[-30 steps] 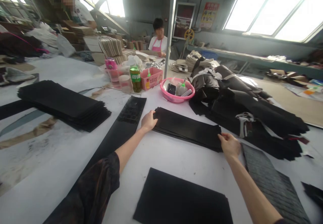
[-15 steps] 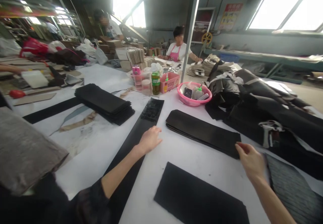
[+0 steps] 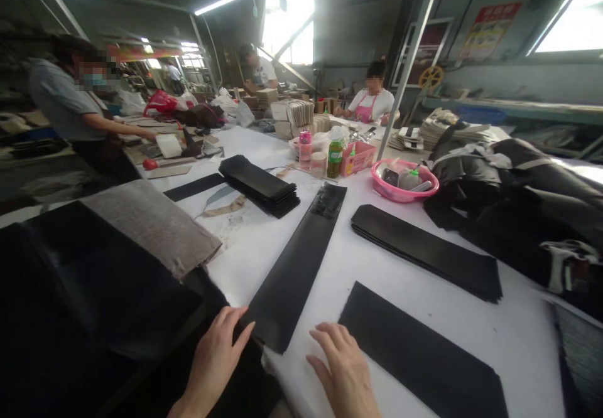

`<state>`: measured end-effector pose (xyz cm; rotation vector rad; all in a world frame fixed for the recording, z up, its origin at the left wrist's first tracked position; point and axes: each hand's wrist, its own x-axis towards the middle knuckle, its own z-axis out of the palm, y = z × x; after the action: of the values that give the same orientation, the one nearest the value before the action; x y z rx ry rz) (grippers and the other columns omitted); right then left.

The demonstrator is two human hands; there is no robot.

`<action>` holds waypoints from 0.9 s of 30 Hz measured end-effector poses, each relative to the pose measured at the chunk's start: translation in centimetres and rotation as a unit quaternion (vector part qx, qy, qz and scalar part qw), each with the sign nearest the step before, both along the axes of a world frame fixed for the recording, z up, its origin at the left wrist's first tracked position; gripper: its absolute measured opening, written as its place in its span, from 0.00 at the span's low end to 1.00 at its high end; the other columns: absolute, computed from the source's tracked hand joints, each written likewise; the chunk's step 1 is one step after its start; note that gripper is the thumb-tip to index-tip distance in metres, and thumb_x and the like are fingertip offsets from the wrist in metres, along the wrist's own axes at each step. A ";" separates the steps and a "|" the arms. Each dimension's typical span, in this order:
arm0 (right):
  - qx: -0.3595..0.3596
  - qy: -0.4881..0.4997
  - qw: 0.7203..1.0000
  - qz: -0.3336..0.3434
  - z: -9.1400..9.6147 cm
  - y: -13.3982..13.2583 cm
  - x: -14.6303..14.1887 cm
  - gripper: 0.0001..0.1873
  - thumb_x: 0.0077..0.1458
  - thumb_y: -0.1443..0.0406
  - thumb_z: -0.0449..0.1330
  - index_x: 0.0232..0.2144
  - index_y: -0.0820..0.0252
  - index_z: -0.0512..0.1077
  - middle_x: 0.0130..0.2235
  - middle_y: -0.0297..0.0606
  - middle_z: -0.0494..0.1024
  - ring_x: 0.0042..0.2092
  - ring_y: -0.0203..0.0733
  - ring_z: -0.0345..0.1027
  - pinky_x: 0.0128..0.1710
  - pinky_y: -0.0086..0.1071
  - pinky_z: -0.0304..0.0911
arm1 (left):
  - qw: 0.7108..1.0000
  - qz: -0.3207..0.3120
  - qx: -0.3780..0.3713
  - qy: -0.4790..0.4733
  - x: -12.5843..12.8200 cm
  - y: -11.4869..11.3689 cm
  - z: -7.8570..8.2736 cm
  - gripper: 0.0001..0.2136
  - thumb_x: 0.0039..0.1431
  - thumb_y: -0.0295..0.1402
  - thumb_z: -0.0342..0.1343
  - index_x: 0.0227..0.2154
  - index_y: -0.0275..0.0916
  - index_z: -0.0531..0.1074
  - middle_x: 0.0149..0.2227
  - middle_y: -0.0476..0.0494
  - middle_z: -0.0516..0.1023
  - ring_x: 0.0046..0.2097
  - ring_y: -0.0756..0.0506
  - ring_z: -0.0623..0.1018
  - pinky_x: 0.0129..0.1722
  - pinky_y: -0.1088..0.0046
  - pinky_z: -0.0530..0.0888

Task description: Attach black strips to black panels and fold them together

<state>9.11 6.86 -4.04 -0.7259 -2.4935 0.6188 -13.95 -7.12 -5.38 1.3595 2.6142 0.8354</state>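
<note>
The whole view has swung left over the white table [image 3: 330,267], and a person in a grey shirt [image 3: 59,95] now shows at far left. Both hands have dropped back: the left hand [image 3: 217,349] from higher up the long black strip [image 3: 296,264] to its near end, the right hand [image 3: 342,368] off the end of the right stack [image 3: 426,248], which it was pinching half a second ago.

The strip lies flat at the table's near edge, long axis running away and to the right, shiny-patched end farthest off. Left thumb and fingers are parted at its near left corner; can't tell whether they pinch it. Right hand is spread, fingers loosely curved, between strip and black panel [image 3: 424,349].

The count, big to small: one strip, one panel, two stacks, with the left stack [image 3: 259,182] farther off, one pink basin [image 3: 400,197], one green-labelled bottle [image 3: 335,157].
</note>
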 end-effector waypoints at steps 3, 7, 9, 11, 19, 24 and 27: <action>0.020 0.019 0.999 0.024 -1.5 -3.6 -4.4 0.31 0.40 0.71 0.72 0.48 0.53 0.69 0.50 0.40 0.74 0.51 0.53 0.68 0.50 0.44 0.66 | 0.993 0.014 0.054 -0.106 0.3 -0.5 0.0 0.13 0.64 0.42 0.48 0.46 0.43 0.69 0.41 0.45 0.73 0.38 0.45 0.77 0.36 0.69 0.76; 0.050 0.015 0.998 -0.023 -3.3 -5.1 -7.3 0.29 0.40 0.74 0.71 0.46 0.57 0.70 0.45 0.41 0.76 0.46 0.52 0.70 0.47 0.44 0.66 | 0.972 0.019 0.112 -0.207 0.4 -0.4 0.0 0.12 0.63 0.41 0.50 0.43 0.42 0.70 0.38 0.46 0.75 0.38 0.46 0.78 0.39 0.70 0.76; 0.037 0.013 0.999 -0.035 -3.4 -5.0 -7.5 0.16 0.47 0.74 0.66 0.39 0.56 0.72 0.41 0.38 0.77 0.44 0.49 0.71 0.43 0.41 0.66 | 0.959 0.021 0.126 -0.254 0.4 -0.3 -0.1 0.13 0.62 0.41 0.51 0.43 0.41 0.71 0.38 0.45 0.77 0.38 0.45 0.79 0.40 0.70 0.77; 0.001 0.024 0.999 -0.040 -3.0 -4.6 -7.4 0.07 0.54 0.72 0.61 0.33 0.55 0.72 0.39 0.36 0.77 0.42 0.46 0.71 0.40 0.38 0.65 | 0.944 0.027 0.151 -0.292 0.6 -0.3 -0.3 0.14 0.61 0.42 0.52 0.45 0.40 0.70 0.40 0.43 0.78 0.39 0.44 0.79 0.40 0.69 0.77; -0.300 0.153 0.934 -0.119 -1.4 -2.3 -6.5 0.12 0.60 0.59 0.56 0.30 0.59 0.73 0.29 0.34 0.77 0.31 0.40 0.72 0.31 0.28 0.66 | 0.973 0.023 0.161 -0.164 1.3 -0.7 0.9 0.12 0.64 0.38 0.49 0.47 0.42 0.69 0.43 0.42 0.77 0.41 0.43 0.78 0.43 0.66 0.75; -0.206 0.208 0.951 -0.097 0.1 -2.2 -5.5 0.11 0.62 0.59 0.54 0.35 0.58 0.73 0.37 0.38 0.78 0.39 0.42 0.74 0.35 0.29 0.69 | 0.984 -0.152 0.063 -0.064 1.3 2.3 3.2 0.10 0.64 0.34 0.48 0.41 0.44 0.74 0.44 0.42 0.76 0.49 0.40 0.74 0.51 0.60 0.71; -0.068 0.187 0.977 -0.071 1.7 -2.7 -5.2 0.11 0.64 0.64 0.51 0.34 0.56 0.73 0.41 0.39 0.77 0.42 0.41 0.73 0.38 0.29 0.68 | 0.969 -0.218 0.009 -0.120 1.2 5.8 4.1 0.07 0.61 0.36 0.55 0.40 0.44 0.75 0.42 0.43 0.76 0.48 0.40 0.74 0.51 0.59 0.71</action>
<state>3.91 4.21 -2.38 -0.7516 -2.0521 0.7968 -12.77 -1.29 -1.31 1.6343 2.0233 0.8860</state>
